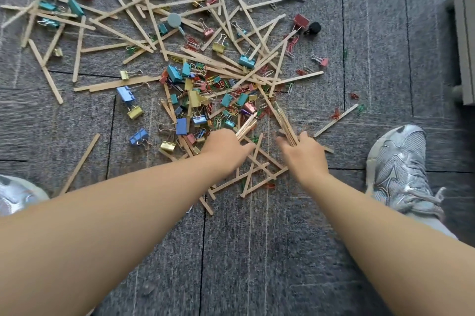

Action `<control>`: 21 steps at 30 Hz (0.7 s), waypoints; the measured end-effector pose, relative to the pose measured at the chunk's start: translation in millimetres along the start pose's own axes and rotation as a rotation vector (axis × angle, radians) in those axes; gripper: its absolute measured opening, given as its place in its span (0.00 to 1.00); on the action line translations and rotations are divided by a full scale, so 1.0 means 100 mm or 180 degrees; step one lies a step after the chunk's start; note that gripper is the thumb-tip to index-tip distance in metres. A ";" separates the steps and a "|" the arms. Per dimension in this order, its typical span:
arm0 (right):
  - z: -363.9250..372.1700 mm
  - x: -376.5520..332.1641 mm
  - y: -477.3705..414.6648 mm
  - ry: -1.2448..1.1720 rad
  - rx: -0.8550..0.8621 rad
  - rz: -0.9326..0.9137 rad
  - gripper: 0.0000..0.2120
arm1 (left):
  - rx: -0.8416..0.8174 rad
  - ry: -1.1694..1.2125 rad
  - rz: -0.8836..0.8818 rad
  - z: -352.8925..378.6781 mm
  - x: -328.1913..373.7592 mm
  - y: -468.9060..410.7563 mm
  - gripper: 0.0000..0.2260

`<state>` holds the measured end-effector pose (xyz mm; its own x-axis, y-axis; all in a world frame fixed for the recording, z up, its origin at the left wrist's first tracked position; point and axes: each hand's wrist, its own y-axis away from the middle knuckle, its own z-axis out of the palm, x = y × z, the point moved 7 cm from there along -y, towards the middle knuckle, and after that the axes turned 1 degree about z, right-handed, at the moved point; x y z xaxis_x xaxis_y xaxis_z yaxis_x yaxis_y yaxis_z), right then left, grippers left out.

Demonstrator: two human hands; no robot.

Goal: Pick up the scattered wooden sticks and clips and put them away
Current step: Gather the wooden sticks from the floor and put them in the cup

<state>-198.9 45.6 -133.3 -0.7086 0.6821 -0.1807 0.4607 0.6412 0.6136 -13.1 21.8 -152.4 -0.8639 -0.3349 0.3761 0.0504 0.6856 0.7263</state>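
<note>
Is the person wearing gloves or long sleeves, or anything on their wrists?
No gloves: the left hand and the right hand are both bare. No sleeves show either; the left forearm and the right forearm are uncovered right to the picture's edge. I see no watch, bracelet or ring, though the picture is a bit blurry for tiny things.

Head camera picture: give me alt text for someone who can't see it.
The left hand and right hand each hold a bundle of wooden sticks over a grey carpet. Many more loose sticks and coloured clips lie scattered on it, and a pale shoe shows at the right edge.
</note>
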 end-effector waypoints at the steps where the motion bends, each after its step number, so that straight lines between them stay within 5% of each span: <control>1: 0.02 0.03 0.03 0.0024 0.0011 -0.0116 0.29 | 0.0063 -0.0081 0.0041 0.02 0.05 0.01 0.26; 10: 0.16 0.38 0.36 0.0528 0.0063 -0.0385 0.06 | 0.0316 -0.0133 0.0137 0.07 0.16 0.04 0.11; 15: 0.03 0.48 0.26 0.0889 -0.0021 -0.0696 0.04 | 0.0086 0.0178 0.0215 0.11 0.02 0.08 0.12; 21: -0.11 0.44 0.18 0.0097 -0.0389 -0.0696 0.12 | 0.0007 0.0687 0.0172 0.03 -0.21 0.20 0.06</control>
<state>-227.5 82.8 -121.9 -0.8011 0.5196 -0.2971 0.2280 0.7238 0.6513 5.1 44.6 -147.1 -0.7328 -0.4281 0.5289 0.0923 0.7076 0.7006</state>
